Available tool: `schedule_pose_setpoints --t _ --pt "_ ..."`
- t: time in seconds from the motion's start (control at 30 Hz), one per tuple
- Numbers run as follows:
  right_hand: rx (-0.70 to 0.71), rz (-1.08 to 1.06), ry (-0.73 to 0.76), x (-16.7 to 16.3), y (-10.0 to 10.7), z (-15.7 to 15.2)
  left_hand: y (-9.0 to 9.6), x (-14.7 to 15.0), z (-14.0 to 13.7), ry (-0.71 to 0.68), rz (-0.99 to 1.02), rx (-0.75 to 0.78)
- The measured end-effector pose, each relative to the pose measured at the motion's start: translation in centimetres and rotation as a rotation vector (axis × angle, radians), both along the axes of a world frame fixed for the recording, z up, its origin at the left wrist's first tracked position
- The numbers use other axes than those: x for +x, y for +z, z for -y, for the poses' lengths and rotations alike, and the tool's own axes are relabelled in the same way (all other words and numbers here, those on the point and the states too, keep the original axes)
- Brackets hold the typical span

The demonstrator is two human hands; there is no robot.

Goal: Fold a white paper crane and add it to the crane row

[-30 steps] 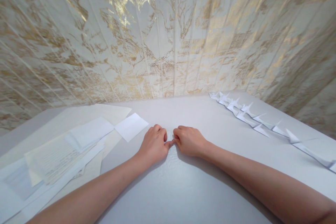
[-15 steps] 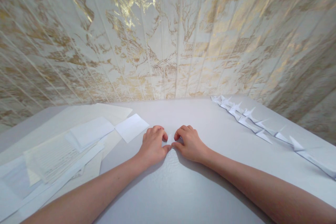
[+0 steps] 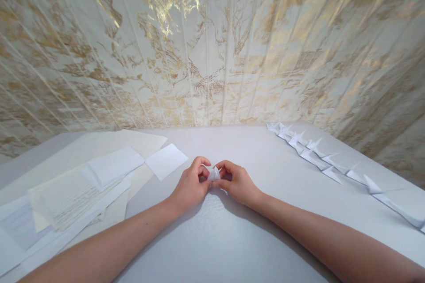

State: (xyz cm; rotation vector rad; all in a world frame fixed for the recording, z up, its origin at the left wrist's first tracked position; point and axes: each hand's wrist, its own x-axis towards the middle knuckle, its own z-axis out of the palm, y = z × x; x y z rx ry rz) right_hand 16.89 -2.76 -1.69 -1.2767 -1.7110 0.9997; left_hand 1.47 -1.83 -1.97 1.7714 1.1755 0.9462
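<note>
Nearby, loose sheets [image 3: 68,201] lie left, folded figures [image 3: 309,155] right, of the held paper [image 3: 214,174].

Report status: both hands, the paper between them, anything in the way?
Left hand, right hand: both holding the folded paper. Its pointed tip showing between them. White sheet off left, folded figures off right, neither in the way.
</note>
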Motion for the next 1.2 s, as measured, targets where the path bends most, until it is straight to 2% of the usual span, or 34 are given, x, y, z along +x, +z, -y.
schedule_pose_setpoints --t 0.13,0.27,0.47,0.73,0.83,0.97,1.07,1.2 --pt "0.064 0.06 -0.008 -0.3 0.3 0.1 0.2 0.0 0.1 -0.044 -0.067 0.024" --pt "0.083 0.0 -0.071 -0.6 0.2 0.2 0.4 0.2 0.0 -0.096 -0.108 0.0" --pt "0.13 -0.067 -0.071 -0.9 -0.2 0.3 0.5 0.5 -0.1 -0.065 -0.305 0.044" --pt "0.248 -0.029 -0.029 -0.7 -0.1 0.3 0.7 0.5 -0.2 -0.104 -0.289 -0.023" --pt "0.182 -0.035 -0.013 -0.6 -0.4 -0.1 0.6 0.4 -0.2 -0.147 -0.227 -0.061" --pt "0.033 -0.2 -0.004 -0.2 -0.4 -0.6 0.7 0.2 -0.2 -0.181 -0.183 -0.14" --pt "0.021 -0.292 0.026 0.1 0.0 -0.6 0.9 0.1 -0.2 -0.175 -0.16 -0.179" --pt "-0.015 -0.235 0.132 0.1 0.2 -0.3 1.2 0.3 0.0 -0.144 -0.166 -0.168"
